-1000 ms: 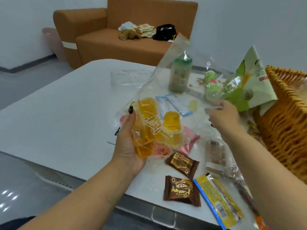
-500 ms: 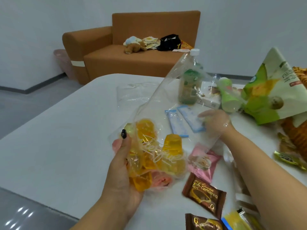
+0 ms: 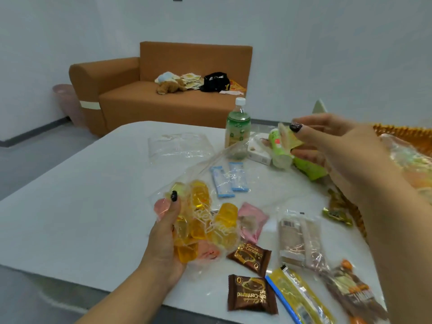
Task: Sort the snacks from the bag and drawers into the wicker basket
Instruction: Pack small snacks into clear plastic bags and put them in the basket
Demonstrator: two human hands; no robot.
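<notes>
Jelly cups (image 3: 201, 226) in clear bag (image 3: 210, 174), our left hand (image 3: 167, 232) clamped round them above table (image 3: 70, 199). Right hand (image 3: 336, 146) pinches small yellow packet (image 3: 288, 136) near wicker basket (image 3: 397, 134). We'd drop packet well inside rim, keep bag mouth up.

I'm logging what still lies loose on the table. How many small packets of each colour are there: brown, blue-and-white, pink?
Brown packets: 2
Blue-and-white packets: 2
Pink packet: 1
Total: 5
</notes>
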